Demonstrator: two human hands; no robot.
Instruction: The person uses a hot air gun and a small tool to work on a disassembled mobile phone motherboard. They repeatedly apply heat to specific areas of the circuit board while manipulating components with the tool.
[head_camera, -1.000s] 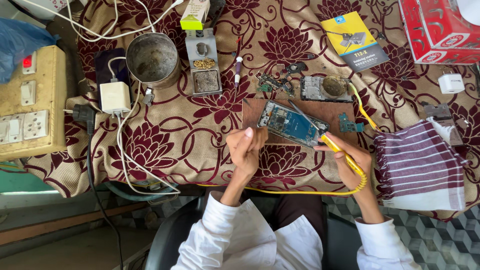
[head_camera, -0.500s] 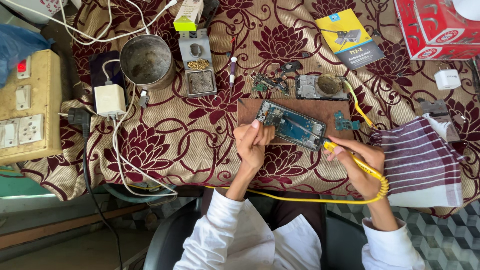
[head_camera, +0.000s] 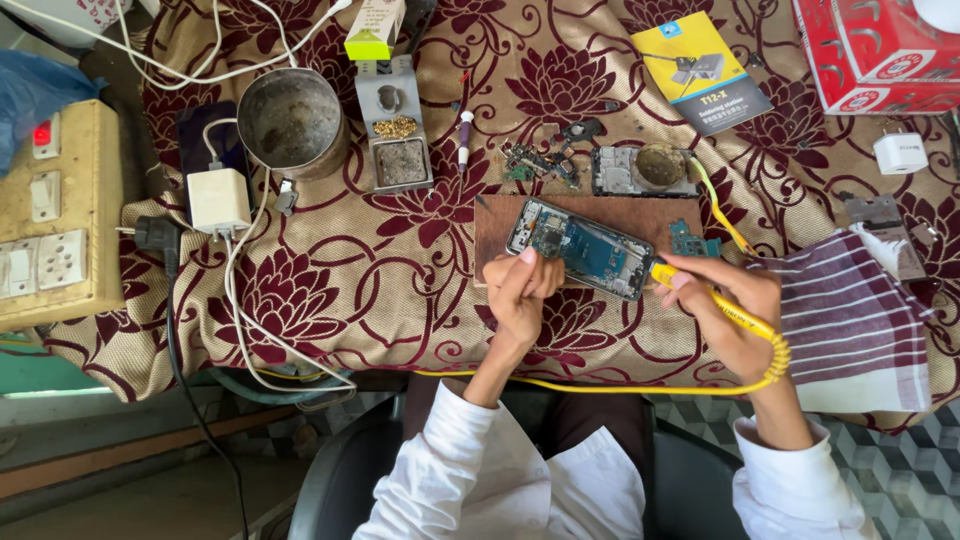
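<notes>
Left hand (head_camera: 520, 295) steadies opened phone (head_camera: 582, 248), blue inside.

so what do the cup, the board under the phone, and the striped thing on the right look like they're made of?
Round cup: metal, dull grey and stained, with a thin rim.
Board under the opened phone: looks like wood or fibreboard, matte brown, flat, with square edges.
Striped cloth: woven fabric in maroon and white, with soft folds.

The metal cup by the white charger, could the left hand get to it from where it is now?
Probably yes. The left hand rests on the opened phone, and only bare patterned cloth lies between it and the metal cup; the white charger sits aside.
</notes>
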